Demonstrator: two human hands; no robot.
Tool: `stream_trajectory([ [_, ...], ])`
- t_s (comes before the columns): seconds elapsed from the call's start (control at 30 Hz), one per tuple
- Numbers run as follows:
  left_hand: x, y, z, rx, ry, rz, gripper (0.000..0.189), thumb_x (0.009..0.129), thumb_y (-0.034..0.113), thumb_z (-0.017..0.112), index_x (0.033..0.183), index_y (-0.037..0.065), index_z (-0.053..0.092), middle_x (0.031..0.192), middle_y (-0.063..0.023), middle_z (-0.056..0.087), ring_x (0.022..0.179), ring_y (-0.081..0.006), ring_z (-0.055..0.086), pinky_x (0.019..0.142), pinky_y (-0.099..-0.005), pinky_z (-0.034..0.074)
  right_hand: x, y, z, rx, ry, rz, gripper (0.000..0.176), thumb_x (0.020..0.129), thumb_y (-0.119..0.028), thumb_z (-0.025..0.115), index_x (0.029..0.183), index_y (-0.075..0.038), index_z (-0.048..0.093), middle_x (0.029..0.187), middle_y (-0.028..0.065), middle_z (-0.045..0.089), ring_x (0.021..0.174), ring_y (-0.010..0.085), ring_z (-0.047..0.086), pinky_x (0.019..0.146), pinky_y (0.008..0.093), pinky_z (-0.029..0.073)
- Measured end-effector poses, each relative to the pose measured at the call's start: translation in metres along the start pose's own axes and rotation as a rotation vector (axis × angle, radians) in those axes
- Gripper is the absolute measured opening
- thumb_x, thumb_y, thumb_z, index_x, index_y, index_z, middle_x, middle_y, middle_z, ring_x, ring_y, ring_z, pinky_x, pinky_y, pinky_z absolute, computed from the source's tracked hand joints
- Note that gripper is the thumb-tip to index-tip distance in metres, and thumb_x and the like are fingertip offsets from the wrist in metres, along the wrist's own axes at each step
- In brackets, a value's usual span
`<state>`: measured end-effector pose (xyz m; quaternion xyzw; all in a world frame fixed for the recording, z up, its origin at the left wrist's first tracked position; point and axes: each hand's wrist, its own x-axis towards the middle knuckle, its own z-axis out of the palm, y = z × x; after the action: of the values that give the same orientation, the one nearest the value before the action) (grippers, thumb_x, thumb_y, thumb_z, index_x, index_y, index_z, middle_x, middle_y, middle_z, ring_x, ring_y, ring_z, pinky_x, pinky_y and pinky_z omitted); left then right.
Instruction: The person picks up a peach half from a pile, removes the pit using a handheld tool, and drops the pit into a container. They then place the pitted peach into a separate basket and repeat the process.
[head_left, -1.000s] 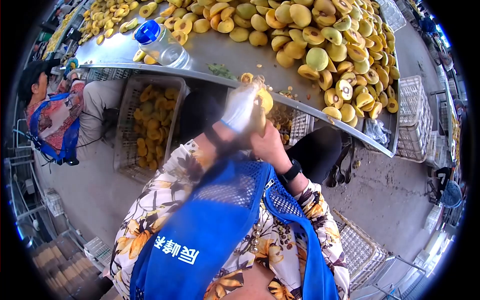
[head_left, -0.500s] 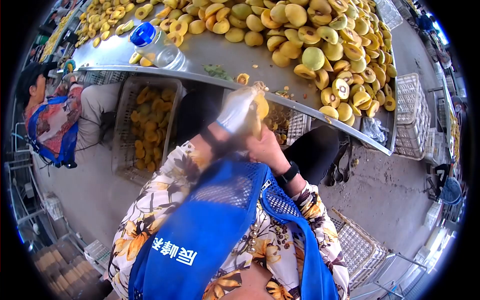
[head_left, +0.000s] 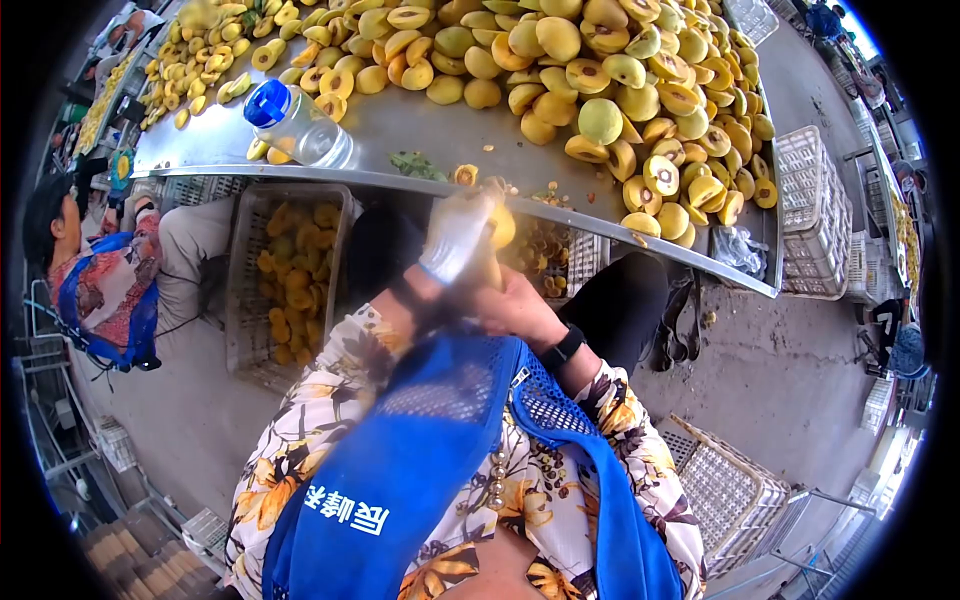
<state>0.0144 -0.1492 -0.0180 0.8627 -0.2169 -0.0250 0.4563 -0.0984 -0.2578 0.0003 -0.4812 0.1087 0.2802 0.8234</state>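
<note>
My left hand [head_left: 458, 238], in a white glove, is closed around a yellow peach [head_left: 502, 228] just in front of the table edge. Bare, with a dark watch at the wrist, my right hand [head_left: 522, 312] is right below it, fingers curled in; I cannot tell what they hold. Both hands are close together over my lap and partly blurred. Close beyond the gloved fingers, a cut peach piece [head_left: 466, 175] lies at the metal table's [head_left: 400, 125] edge. Behind and below my hands, a crate of peach pieces [head_left: 552, 255] is partly hidden.
Heaped peach halves [head_left: 600, 75] cover the table's far side. A blue-capped clear bottle [head_left: 315, 135] lies there, near green leaves [head_left: 415, 165] and a plastic bag [head_left: 738, 248]. A crate of peaches [head_left: 345, 215] stands left, beside a seated person [head_left: 105, 285]. White crates [head_left: 812, 215] are stacked right.
The view has shifted slightly, so the table and crates appear a little to the left. Both hands stay together, with the peach still in the gloved left hand.
</note>
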Motion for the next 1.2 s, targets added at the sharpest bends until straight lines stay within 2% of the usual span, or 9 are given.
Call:
stream_trajectory([
  [0.07, 0.002, 0.018, -0.005, -0.567, -0.073, -0.563, 0.027, 0.09, 0.026, 0.056, 0.103, 0.003, 0.063, 0.083, 0.0008, 0.061, 0.065, -0.0077, 0.052, 0.056, -0.023, 0.043, 0.004, 0.003, -0.012, 0.225, -0.184, 0.097, 0.014, 0.085, -0.008, 0.051, 0.098, -0.004, 0.047, 0.064, 0.0001, 0.044, 0.046, 0.0051, 0.04, 0.039, 0.0189, 0.033],
  [0.33, -0.008, 0.02, -0.038, -1.239, 0.194, -0.864, 0.039, 0.087, 0.049, 0.053, 0.082, 0.01, 0.06, 0.072, -0.0062, 0.057, 0.064, -0.0179, 0.059, 0.055, -0.0281, 0.045, 0.0, -0.007, 0.003, -0.01, -0.154, -0.05, 0.017, 0.086, -0.007, 0.055, 0.102, -0.006, 0.048, 0.065, -0.0023, 0.044, 0.051, 0.0041, 0.042, 0.041, 0.018, 0.034],
  [0.4, -0.015, -0.044, -0.086, -1.185, 0.076, -0.723, 0.043, 0.084, 0.052, 0.055, 0.084, 0.01, 0.063, 0.071, -0.0069, 0.06, 0.065, -0.021, 0.06, 0.059, -0.0316, 0.047, 0.003, 0.004, -0.011, -0.325, -0.002, -0.128, 0.02, 0.085, -0.015, 0.059, 0.099, -0.004, 0.05, 0.065, 0.0065, 0.054, 0.054, 0.0147, 0.054, 0.046, 0.028, 0.043],
  [0.53, -0.014, -0.054, -0.145, 0.91, 0.317, -0.17, 0.035, 0.083, 0.042, 0.057, 0.088, 0.009, 0.067, 0.089, -0.0132, 0.064, 0.082, -0.0328, 0.061, 0.072, -0.0397, 0.049, 0.024, 0.055, -0.069, -1.152, 0.332, -0.23, 0.026, 0.082, -0.026, 0.056, 0.091, -0.002, 0.051, 0.078, 0.0248, 0.06, 0.073, 0.0419, 0.058, 0.065, 0.0473, 0.046],
  [0.7, 0.063, -0.011, -0.082, 0.593, 0.25, 0.389, 0.028, 0.083, 0.033, 0.058, 0.099, 0.011, 0.062, 0.092, -0.014, 0.064, 0.082, -0.0337, 0.062, 0.07, -0.042, 0.049, 0.045, 0.093, -0.098, -0.885, 0.202, -0.497, 0.025, 0.084, -0.025, 0.057, 0.091, -0.002, 0.051, 0.074, 0.0213, 0.057, 0.067, 0.0372, 0.055, 0.061, 0.0422, 0.044],
  [0.9, 0.144, 0.111, 0.053, 0.579, -0.315, 0.23, 0.056, 0.08, 0.049, 0.058, 0.123, 0.016, 0.046, 0.113, -0.0216, 0.054, 0.095, -0.0371, 0.059, 0.075, -0.0474, 0.049, 0.015, 0.073, -0.087, -1.167, 0.332, -0.486, 0.024, 0.08, -0.021, 0.062, 0.087, -0.002, 0.049, 0.071, 0.0242, 0.058, 0.067, 0.0414, 0.058, 0.059, 0.0436, 0.045],
  [1.0, 0.165, 0.09, 0.104, 0.582, -0.179, 0.268, 0.056, 0.077, 0.046, 0.062, 0.117, 0.009, 0.048, 0.114, -0.0221, 0.054, 0.097, -0.0389, 0.058, 0.08, -0.0468, 0.048, -0.004, 0.071, -0.091, -1.182, 0.457, -0.497, 0.021, 0.08, -0.018, 0.062, 0.086, -0.002, 0.05, 0.067, 0.0227, 0.058, 0.064, 0.0407, 0.059, 0.056, 0.0432, 0.046],
  [1.17, 0.15, 0.094, 0.062, -0.282, -0.353, 0.037, 0.04, 0.083, 0.035, 0.058, 0.113, 0.01, 0.053, 0.097, -0.0147, 0.061, 0.075, -0.0335, 0.064, 0.056, -0.04, 0.052, -0.057, 0.008, -0.051, -0.92, 0.798, -0.396, 0.02, 0.081, -0.017, 0.063, 0.084, 0.0, 0.053, 0.07, 0.0225, 0.058, 0.063, 0.036, 0.061, 0.054, 0.0391, 0.047],
  [1.2, 0.138, 0.097, 0.047, -0.994, -0.438, -0.435, 0.035, 0.086, 0.034, 0.055, 0.112, 0.01, 0.054, 0.097, -0.0123, 0.061, 0.074, -0.0309, 0.065, 0.05, -0.0369, 0.052, -0.058, 0.002, -0.049, -0.92, 0.832, -0.433, 0.022, 0.081, -0.017, 0.064, 0.086, 0.001, 0.052, 0.071, 0.0246, 0.059, 0.065, 0.0382, 0.062, 0.054, 0.04, 0.047],
])
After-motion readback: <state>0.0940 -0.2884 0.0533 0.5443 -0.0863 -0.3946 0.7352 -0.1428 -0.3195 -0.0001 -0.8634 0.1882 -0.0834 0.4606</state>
